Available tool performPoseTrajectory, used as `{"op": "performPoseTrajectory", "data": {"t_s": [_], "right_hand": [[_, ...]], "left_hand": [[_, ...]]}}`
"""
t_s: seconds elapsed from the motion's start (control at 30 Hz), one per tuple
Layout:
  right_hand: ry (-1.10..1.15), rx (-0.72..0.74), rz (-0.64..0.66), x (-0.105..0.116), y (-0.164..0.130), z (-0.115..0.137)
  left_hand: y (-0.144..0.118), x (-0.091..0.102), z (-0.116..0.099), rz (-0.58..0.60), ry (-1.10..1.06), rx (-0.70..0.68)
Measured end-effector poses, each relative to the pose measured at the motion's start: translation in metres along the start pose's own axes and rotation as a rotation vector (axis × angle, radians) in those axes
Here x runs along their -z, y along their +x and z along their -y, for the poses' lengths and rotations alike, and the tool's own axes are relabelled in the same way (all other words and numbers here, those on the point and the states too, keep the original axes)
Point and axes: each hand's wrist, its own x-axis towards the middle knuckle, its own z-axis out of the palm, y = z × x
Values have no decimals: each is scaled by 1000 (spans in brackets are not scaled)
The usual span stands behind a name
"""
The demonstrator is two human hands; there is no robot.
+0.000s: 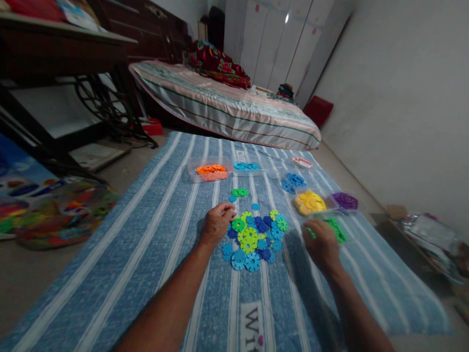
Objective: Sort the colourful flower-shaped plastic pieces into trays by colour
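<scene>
A mixed pile of notched plastic discs in light blue, dark blue, lime and green lies on the striped cloth. At its upper left edge is my left hand, fingertips pinched together; what they hold, if anything, is too small to make out. To the right of the pile, my right hand is closed on a green disc, in front of the clear box of green discs. A few green discs and single light blue discs lie beyond the pile.
Clear boxes hold orange discs, light blue discs, yellow discs and purple discs. Blue discs sit behind the yellow ones. A bed stands beyond the cloth-covered surface, a sewing-machine table at left.
</scene>
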Motion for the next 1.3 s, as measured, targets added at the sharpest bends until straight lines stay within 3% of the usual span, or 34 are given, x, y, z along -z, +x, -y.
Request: {"op": "performPoseTrajectory", "data": {"t_s": [0.1, 0.23, 0.43, 0.77, 1.03, 1.3], "right_hand": [[27, 12, 159, -18, -4, 22], [-92, -92, 320, -32, 4, 33], [-211, -170, 454, -40, 11, 38], [-243, -146, 443, -46, 9, 36], [-161, -137, 225, -50, -2, 29], [260, -385, 79, -32, -1, 25]], "left_hand": [[0, 0, 0, 0, 6, -1], [1, 1, -1, 9, 18, -3], [1, 1, 0, 14, 15, -7], [1, 1, 1, 16, 19, -16], [2, 2, 1, 14, 34, -22], [0, 2, -2, 24, 47, -14]]}}
